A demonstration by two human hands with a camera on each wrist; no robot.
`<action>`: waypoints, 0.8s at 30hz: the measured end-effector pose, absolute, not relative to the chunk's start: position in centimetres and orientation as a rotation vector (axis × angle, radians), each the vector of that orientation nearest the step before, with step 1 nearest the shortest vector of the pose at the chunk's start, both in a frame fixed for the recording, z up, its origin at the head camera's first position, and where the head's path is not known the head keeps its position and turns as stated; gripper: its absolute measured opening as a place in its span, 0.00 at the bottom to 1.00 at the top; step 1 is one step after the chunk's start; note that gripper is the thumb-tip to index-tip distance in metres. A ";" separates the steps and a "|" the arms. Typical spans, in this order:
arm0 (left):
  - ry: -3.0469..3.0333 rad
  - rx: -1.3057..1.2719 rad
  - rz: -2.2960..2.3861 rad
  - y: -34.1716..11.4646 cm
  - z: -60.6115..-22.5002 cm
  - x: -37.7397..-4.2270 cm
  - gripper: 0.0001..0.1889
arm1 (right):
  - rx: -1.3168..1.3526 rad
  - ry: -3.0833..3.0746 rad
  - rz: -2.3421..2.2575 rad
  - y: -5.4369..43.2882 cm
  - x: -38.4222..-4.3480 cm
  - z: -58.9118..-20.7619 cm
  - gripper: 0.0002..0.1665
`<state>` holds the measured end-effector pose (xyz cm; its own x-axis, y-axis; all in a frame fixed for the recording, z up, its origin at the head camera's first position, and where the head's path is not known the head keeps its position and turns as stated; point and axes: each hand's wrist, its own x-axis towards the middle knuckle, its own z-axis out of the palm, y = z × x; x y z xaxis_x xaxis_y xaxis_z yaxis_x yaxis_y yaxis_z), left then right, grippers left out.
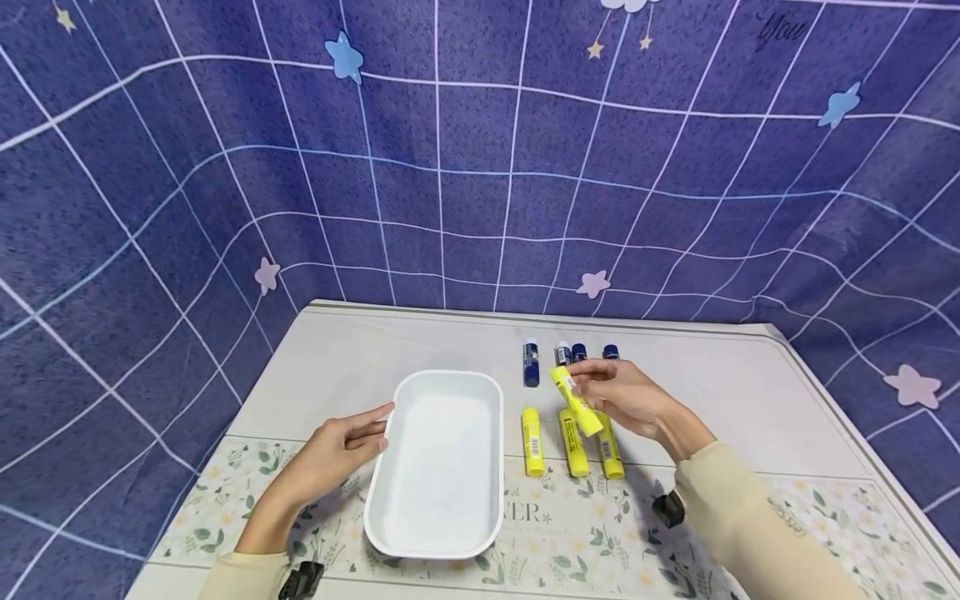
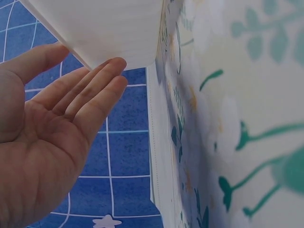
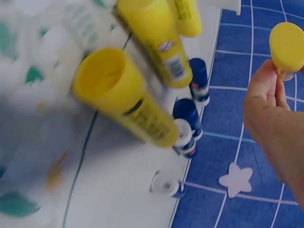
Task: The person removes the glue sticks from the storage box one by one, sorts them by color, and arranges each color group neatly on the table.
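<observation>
My right hand pinches a yellow glue stick between thumb and fingers, tilted and raised above the table. In the right wrist view, the rounded yellow end of this held stick faces the camera. Beneath that hand, three more yellow glue sticks lie side by side, pointing away from me. At the white tray, my left hand rests its nearly straight fingers against the left side. The left wrist view shows those fingertips touching the tray's outer wall.
Several dark blue glue sticks lie in a row behind the yellow ones, some partly hidden by the right hand. The table has a floral printed band near its front. A blue grid-patterned curtain surrounds the back and sides.
</observation>
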<state>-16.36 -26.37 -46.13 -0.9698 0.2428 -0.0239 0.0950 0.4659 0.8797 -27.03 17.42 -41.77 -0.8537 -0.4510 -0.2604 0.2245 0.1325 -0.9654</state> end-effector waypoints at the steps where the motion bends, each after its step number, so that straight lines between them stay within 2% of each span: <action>1: 2.560 0.296 1.527 -26.3 -46.1 -16.4 0.30 | -0.215 1.924 -1.773 17.8 -26.9 -41.8 0.32; 16: 2.545 0.286 1.538 -26.2 -46.0 -16.4 0.30 | -0.007 2.123 -1.720 22.3 -25.4 -42.7 0.36; 24: 2.535 0.288 1.543 -26.2 -45.8 -16.3 0.30 | 0.145 2.194 -1.759 24.4 -24.8 -44.1 0.33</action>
